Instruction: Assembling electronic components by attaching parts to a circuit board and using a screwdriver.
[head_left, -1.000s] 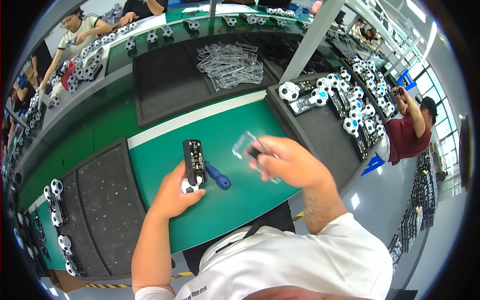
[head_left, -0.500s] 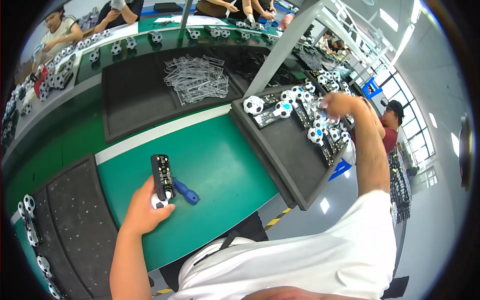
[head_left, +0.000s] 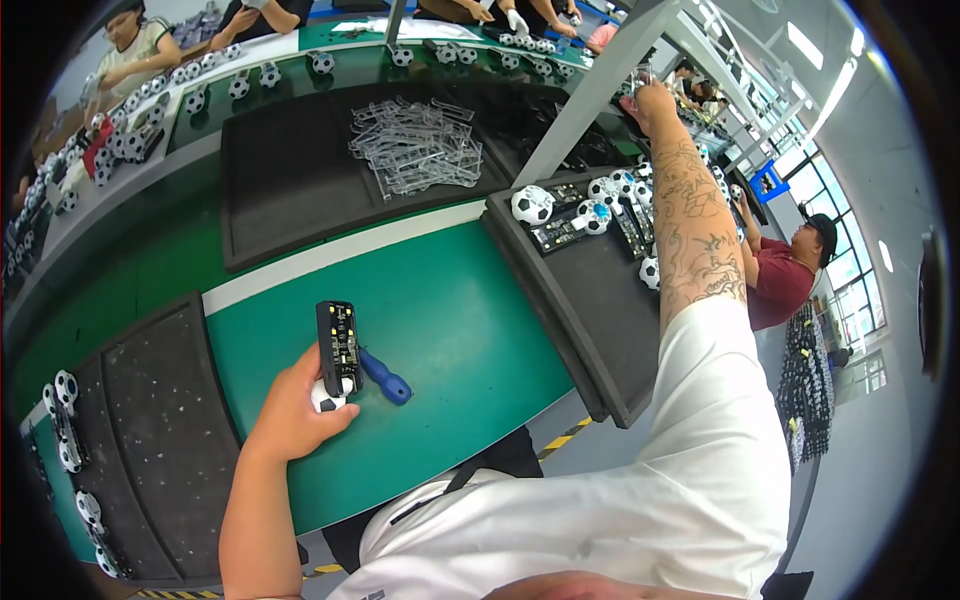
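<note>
My left hand (head_left: 298, 405) is closed around the ball end of a soccer-ball-shaped device (head_left: 340, 345). Its black body stands up from my fingers and shows a bare circuit board. Just right of it, a blue screwdriver handle (head_left: 388, 380) lies on the green mat (head_left: 450, 330). My right hand (head_left: 652, 103) is stretched far out past the right-hand tray, beside the grey post. Its fingers look curled, with something clear at the fingertips (head_left: 642, 74), too small to make out. My right forearm covers part of the soccer-ball devices (head_left: 594, 216) in that tray.
The right-hand dark tray (head_left: 610, 330) has a raised rim. Clear plastic pieces (head_left: 415, 150) are heaped in the tray behind the mat. A slanting grey post (head_left: 595, 95) rises beside my right arm. More devices (head_left: 65, 420) lie along the left tray. A person in red (head_left: 780, 270) is at right.
My right hand has moved from above the devices in the right tray to farther away, beyond it near the post. My left hand still holds its device. The whole view has shifted slightly.
</note>
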